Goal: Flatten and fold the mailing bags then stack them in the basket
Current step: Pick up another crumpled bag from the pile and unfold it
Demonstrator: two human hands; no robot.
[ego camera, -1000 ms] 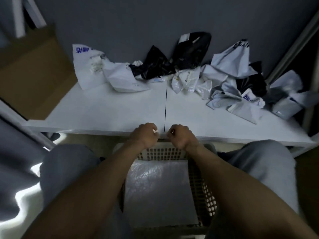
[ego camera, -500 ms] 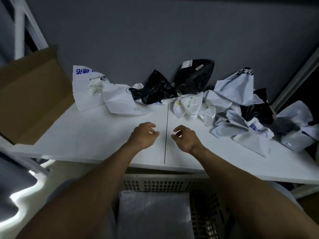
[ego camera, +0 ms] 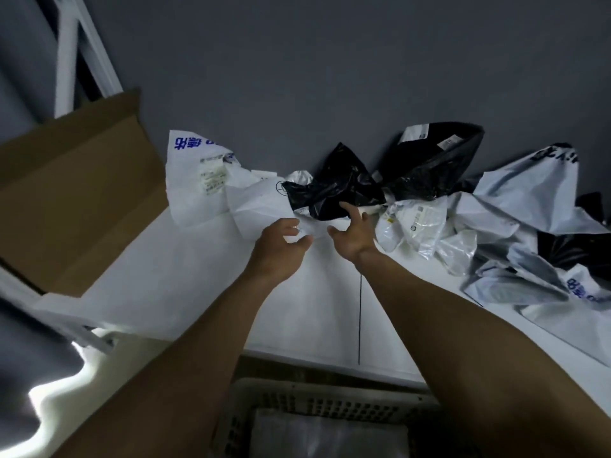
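Note:
Crumpled mailing bags lie along the back of the white table point(ego camera: 185, 285). A white bag point(ego camera: 261, 206) lies left of centre, with a black bag point(ego camera: 334, 190) partly on top of it. My left hand point(ego camera: 281, 249) is at the white bag's near corner, thumb and curved fingers apart around its edge. My right hand point(ego camera: 352, 231) reaches with straight fingers and touches the black bag's lower edge. Below the table's front edge stands the pale perforated basket point(ego camera: 317, 403), with a flat folded bag point(ego camera: 330, 434) inside.
A white bag with blue print point(ego camera: 195, 173) leans on the grey wall at the left. Another black bag point(ego camera: 433, 163) and a heap of grey-white bags point(ego camera: 529, 219) fill the back right. An open cardboard box point(ego camera: 76, 193) stands left of the table.
Both hands moved from the table's front edge across the table to the bags at the back. The fingers have uncurled from loose fists, and my view has tilted up.

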